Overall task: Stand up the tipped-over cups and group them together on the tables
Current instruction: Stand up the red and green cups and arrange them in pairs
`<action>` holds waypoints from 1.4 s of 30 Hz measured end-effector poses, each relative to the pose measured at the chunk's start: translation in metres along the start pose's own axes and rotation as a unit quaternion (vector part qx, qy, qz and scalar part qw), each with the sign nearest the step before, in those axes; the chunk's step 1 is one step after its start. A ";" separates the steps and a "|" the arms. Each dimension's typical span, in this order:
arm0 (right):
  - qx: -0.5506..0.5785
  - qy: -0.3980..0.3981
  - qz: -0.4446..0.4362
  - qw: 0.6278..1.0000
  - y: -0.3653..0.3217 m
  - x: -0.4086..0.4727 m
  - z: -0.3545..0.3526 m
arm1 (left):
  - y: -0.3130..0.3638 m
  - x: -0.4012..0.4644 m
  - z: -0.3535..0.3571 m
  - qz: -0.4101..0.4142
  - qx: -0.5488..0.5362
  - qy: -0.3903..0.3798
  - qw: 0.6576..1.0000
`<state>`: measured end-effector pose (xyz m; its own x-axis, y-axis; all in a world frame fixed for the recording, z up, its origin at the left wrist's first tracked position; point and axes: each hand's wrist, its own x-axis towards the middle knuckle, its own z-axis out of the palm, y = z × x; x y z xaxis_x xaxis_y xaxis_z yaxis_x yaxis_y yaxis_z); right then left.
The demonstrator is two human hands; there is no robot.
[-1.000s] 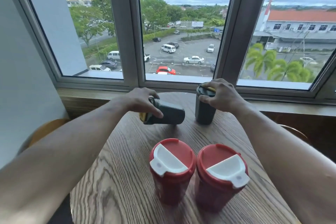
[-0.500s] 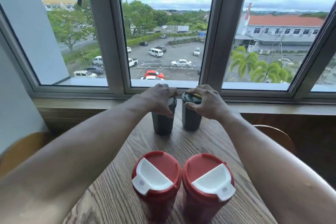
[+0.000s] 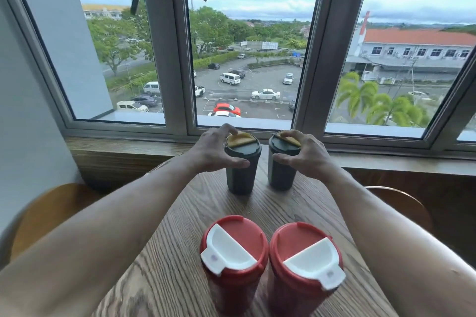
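head view: on the round wooden table (image 3: 180, 252) all four cups stand upright. going from left to right, the left hand (image 3: 215, 150) is at about 11 o'clock of the table, curled around the rim of the left dark cup (image 3: 242, 170), with the thumb on the near side and the fingers over the far edge by the yellow tab; it looks like a light grasp, but i cannot tell how much it presses. just beside it, with a small gap, stands the right dark cup (image 3: 280, 165) at about 12 o'clock, and the right hand (image 3: 305, 156) holds its lid in the same manner from the right side. nearer to the person, at about 6 o'clock, the left red cup (image 3: 233, 265) and the right red cup (image 3: 306, 273) stand close, almost touching. the danger i see: both grasps are high, at the lids, so a sideways pull on release can tip a dark cup again, maybe against its neighbour. the dark pair is also near the far edge of the table, by the window sill (image 3: 116, 145). when the forearms draw back, they pass on both sides of the red cups and could knock them.
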<state>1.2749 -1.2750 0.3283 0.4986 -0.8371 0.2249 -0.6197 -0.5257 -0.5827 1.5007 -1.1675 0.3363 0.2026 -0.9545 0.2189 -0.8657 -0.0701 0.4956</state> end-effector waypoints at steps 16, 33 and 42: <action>0.019 -0.010 0.007 1.000 -0.014 -0.032 -0.002 | 0.013 -0.005 0.006 -0.026 -0.115 -0.019 0.993; 0.010 0.006 -0.011 1.000 -0.011 -0.032 0.002 | 0.015 -0.012 0.004 -0.027 -0.080 0.006 0.996; 0.011 -0.011 0.000 1.000 -0.014 -0.036 0.003 | 0.022 -0.021 0.006 -0.036 -0.060 0.009 0.997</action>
<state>1.2672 -1.2369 0.3261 0.5123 -0.8332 0.2083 -0.6057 -0.5225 -0.6001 1.4751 -1.1510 0.3375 0.2719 -0.9427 0.1934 -0.7873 -0.1024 0.6080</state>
